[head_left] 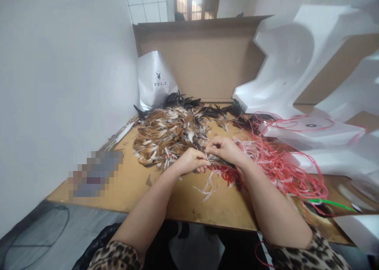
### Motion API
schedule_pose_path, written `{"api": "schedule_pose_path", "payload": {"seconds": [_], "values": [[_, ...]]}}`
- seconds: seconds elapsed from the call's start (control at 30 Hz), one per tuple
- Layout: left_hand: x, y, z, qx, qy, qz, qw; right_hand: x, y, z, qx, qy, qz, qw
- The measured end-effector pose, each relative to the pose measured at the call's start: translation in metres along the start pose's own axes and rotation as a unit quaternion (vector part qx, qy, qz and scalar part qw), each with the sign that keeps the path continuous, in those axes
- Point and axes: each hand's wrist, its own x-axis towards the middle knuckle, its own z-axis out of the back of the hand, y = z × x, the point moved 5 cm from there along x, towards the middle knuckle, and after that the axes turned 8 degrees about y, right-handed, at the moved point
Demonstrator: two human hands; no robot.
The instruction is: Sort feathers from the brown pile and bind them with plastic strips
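Note:
My left hand and my right hand meet over the middle of a wooden table. Both pinch a small bundle of feathers between the fingertips. Just behind the hands lies a big heap of brown, white and black feathers. A tangle of red and pink strings spreads to the right of my right hand. A few pale feather scraps lie on the table below the hands.
A white bag marked PPGZ leans at the back left against a cardboard sheet. White foam blocks crowd the right side. A white wall bounds the left. A green string lies at the right front.

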Motion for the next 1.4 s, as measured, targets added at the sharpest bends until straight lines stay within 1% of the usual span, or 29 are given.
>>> {"api": "schedule_pose_path", "payload": {"seconds": [0.07, 0.13, 0.2, 0.27, 0.3, 0.37, 0.47, 0.57, 0.63, 0.73, 0.8, 0.87, 0.9, 0.97, 1.03, 1.07, 1.13, 1.2, 1.3, 1.4], "values": [[-0.001, -0.006, 0.001, -0.026, -0.018, -0.018, 0.999, 0.001, -0.019, 0.002, 0.115, 0.01, -0.048, 0.992], [-0.001, -0.01, 0.006, -0.066, -0.066, -0.034, 0.995, 0.003, -0.028, 0.002, 0.168, 0.007, -0.044, 0.985], [-0.001, -0.01, 0.015, -0.115, -0.124, -0.045, 0.985, 0.006, -0.029, 0.001, 0.174, -0.01, -0.029, 0.984], [-0.001, -0.006, 0.022, -0.171, -0.172, -0.046, 0.969, 0.008, -0.03, -0.004, 0.178, -0.031, -0.034, 0.983], [0.0, -0.003, 0.025, -0.199, -0.187, -0.042, 0.961, 0.009, -0.031, -0.007, 0.187, -0.043, -0.042, 0.981], [0.001, 0.003, 0.028, -0.244, -0.201, -0.028, 0.948, 0.011, -0.032, -0.014, 0.206, -0.057, -0.052, 0.976], [0.001, 0.009, 0.032, -0.27, -0.214, -0.011, 0.939, 0.014, -0.031, -0.02, 0.2, -0.058, -0.051, 0.977], [0.0, 0.011, 0.035, -0.273, -0.238, -0.009, 0.932, 0.013, -0.021, -0.019, 0.128, -0.072, -0.032, 0.989], [0.0, 0.012, 0.037, -0.264, -0.256, -0.006, 0.93, 0.012, -0.006, -0.019, 0.04, -0.084, 0.011, 0.996], [0.0, 0.013, 0.037, -0.193, -0.271, 0.013, 0.943, 0.007, 0.017, -0.023, -0.102, -0.088, 0.077, 0.988], [0.001, 0.013, 0.035, -0.113, -0.255, 0.026, 0.96, 0.005, 0.025, -0.025, -0.179, -0.082, 0.085, 0.977], [0.0, 0.012, 0.03, -0.031, -0.213, 0.031, 0.976, 0.004, 0.027, -0.025, -0.222, -0.073, 0.077, 0.969], [0.0, 0.011, 0.027, 0.004, -0.185, 0.029, 0.982, 0.004, 0.026, -0.023, -0.222, -0.067, 0.073, 0.97], [-0.001, 0.007, 0.02, 0.053, -0.12, 0.015, 0.991, 0.004, 0.02, -0.017, -0.175, -0.055, 0.065, 0.981], [-0.003, 0.001, 0.016, 0.051, -0.074, -0.006, 0.996, 0.003, 0.008, -0.01, -0.064, -0.046, 0.038, 0.996], [-0.003, -0.003, 0.014, 0.035, -0.061, -0.013, 0.997, 0.003, 0.0, -0.007, 0.007, -0.04, 0.017, 0.999], [-0.004, -0.008, 0.014, -0.01, -0.052, -0.025, 0.998, 0.003, -0.013, -0.005, 0.14, -0.029, -0.022, 0.989], [-0.003, -0.011, 0.016, -0.057, -0.066, -0.039, 0.995, 0.004, -0.023, -0.004, 0.206, -0.046, -0.044, 0.976], [-0.002, -0.008, 0.022, -0.125, -0.128, -0.056, 0.982, 0.007, -0.029, -0.007, 0.214, -0.094, -0.063, 0.97], [0.0, 0.001, 0.028, -0.185, -0.184, -0.045, 0.964, 0.011, -0.025, -0.012, 0.212, -0.117, -0.048, 0.969]]}}
